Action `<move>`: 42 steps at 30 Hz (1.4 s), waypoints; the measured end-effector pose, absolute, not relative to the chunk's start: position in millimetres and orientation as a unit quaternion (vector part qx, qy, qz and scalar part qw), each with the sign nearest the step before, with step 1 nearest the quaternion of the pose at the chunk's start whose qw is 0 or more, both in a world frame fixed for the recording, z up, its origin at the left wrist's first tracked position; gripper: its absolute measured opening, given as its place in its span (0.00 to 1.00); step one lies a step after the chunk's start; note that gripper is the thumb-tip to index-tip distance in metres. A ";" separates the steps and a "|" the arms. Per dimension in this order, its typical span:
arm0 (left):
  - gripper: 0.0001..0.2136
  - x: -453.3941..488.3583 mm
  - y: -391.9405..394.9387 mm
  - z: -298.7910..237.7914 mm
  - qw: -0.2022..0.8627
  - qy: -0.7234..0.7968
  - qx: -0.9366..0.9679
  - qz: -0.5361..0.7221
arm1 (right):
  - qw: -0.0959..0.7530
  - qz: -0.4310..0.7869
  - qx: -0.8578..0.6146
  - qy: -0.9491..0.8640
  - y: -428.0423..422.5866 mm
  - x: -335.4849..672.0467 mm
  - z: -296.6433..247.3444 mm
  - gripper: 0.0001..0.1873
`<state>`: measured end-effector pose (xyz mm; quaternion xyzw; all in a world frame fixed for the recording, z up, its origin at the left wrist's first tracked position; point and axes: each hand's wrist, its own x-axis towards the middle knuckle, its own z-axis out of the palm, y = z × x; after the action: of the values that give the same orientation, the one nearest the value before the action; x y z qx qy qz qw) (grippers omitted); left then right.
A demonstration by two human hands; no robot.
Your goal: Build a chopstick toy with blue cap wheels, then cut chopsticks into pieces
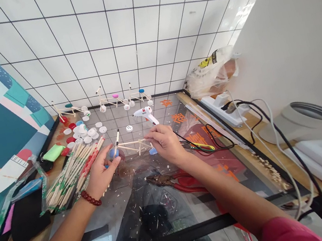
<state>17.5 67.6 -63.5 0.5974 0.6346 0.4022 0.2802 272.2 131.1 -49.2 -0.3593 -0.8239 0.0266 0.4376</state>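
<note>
1. We're seeing a bicycle model (139, 148) of thin sticks sitting at centre frame on the glass tabletop (125, 221), blue bottle caps serving as its wheels.
2. Left hand (102, 166), left of centre: half curled, thumb and index bracketing the front blue cap (113, 153), apparently steadying it; we can't tell how firmly.
3. Right hand (165, 142), right of centre: fingertips pinching nearly closed at the model's rear top. We can't make out the exact piece between them.
4. The white glue gun (151, 116) is lying just beyond the right hand, nozzle pointing left. Its black cord (219, 139) is running past the right forearm; snagging it could be dragging the gun into the model.
5. Main risk, we're judging: the two hands pulling unevenly, so a thin joint is twisting or popping loose, especially if the glue is still soft.
6. Squeezing the front cap too hard could be tilting that wheel or leaning the black-tipped upright.
7. Red-handled pliers (171, 179) are lying below the right hand, lower centre; a dropping wrist could be bumping them.
8. Left wrist is resting close to the bamboo sticks (71, 172); sweeping left could be scattering them.
</note>
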 end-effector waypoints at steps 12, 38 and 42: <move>0.31 16.0 66.4 -67.0 0.276 0.618 0.616 0.403 | 0.393 0.003 -0.351 -0.850 138.1 262.5 -34.0 0.10; 0.33 18.3 63.3 -61.4 0.293 0.622 0.609 0.394 | 0.318 0.043 -0.436 -0.841 142.7 272.8 -46.8 0.07; 0.33 19.2 63.8 -60.4 0.296 0.622 0.610 0.392 | 0.303 0.043 -0.447 -0.841 140.5 275.5 -47.0 0.08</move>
<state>19.2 63.8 -60.4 0.6099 0.6217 0.3922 0.2962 275.5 140.5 -47.0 -0.4466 -0.8407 0.0434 0.3030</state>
